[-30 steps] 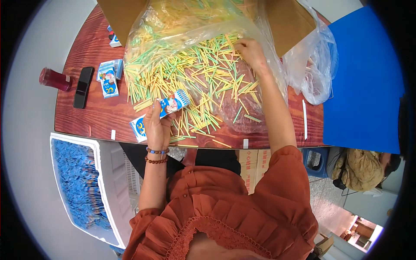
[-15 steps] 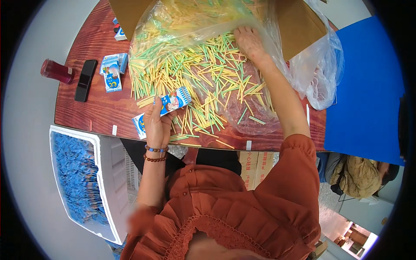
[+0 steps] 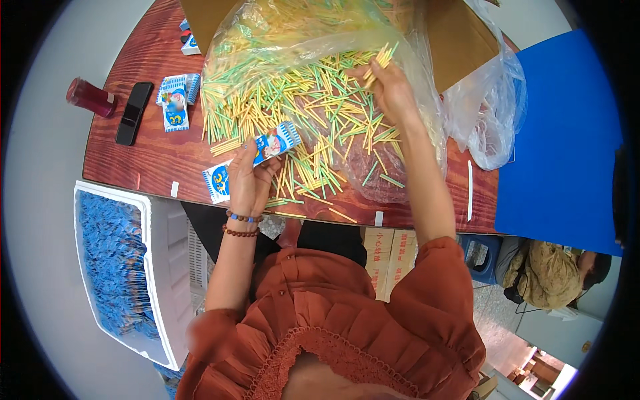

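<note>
A blue-and-white packet lies slantwise in my left hand, the thumb pressed over it and the fingers beneath. My right hand pinches a small bunch of thin yellow and green sticks, raised at the mouth of a clear plastic bag. Under and around both hands spreads a loose heap of the same sticks, spilling from the bag onto the table.
A dark phone, a red-filled jar and several blue-white packets lie at the left of the wooden table. A white foam box full of blue packets stands below left. At right hang a crumpled bag and a blue panel.
My right hand has come up out of the heap, closed on a bunch of sticks, and drawn slightly nearer to me. The left hand with its packet has barely shifted to the right.
</note>
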`<state>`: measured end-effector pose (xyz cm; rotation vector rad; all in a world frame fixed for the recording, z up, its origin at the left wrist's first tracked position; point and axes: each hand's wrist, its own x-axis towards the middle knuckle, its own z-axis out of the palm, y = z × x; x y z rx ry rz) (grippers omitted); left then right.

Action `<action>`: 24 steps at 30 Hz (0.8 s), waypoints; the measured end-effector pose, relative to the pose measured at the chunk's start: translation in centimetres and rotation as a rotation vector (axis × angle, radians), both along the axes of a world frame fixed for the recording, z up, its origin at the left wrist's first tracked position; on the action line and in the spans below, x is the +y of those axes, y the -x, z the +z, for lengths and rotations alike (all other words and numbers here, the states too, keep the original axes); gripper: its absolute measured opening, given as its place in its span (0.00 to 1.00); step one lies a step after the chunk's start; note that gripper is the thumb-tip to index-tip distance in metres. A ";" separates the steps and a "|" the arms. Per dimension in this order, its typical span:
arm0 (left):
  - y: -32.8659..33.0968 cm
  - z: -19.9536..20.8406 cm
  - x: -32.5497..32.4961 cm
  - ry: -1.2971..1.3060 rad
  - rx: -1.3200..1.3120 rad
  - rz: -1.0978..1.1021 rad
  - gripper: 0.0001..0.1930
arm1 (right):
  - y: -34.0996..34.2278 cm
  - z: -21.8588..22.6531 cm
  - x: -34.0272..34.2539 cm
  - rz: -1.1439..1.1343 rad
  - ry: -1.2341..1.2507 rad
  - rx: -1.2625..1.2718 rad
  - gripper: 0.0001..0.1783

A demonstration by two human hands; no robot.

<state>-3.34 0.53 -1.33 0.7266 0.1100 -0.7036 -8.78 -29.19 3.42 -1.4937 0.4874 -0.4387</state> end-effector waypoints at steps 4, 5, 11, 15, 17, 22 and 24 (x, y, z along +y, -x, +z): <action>0.3 -0.5 -0.6 0.021 -0.022 0.033 0.08 | -0.5 -1.0 8.0 0.071 -0.181 -0.214 0.11; 0.4 -0.4 -0.7 0.040 -0.022 0.030 0.08 | -0.4 0.3 10.4 0.102 -0.382 -0.460 0.11; 0.6 0.9 -0.6 0.064 -0.061 0.016 0.11 | 0.3 1.9 15.2 0.086 -0.225 -0.621 0.11; 0.8 1.4 -0.6 0.097 -0.055 0.037 0.11 | 0.0 1.3 16.5 0.104 -0.139 -0.612 0.12; 1.1 1.6 -0.8 0.125 -0.054 0.051 0.11 | 0.0 1.2 17.2 0.108 -0.127 -0.589 0.13; 0.7 0.9 -1.0 0.203 -0.060 0.067 0.13 | -0.1 1.0 19.6 0.004 0.044 -0.431 0.18; 0.7 1.0 -1.0 0.211 -0.069 0.069 0.14 | -0.2 0.4 18.7 0.055 0.162 -0.445 0.19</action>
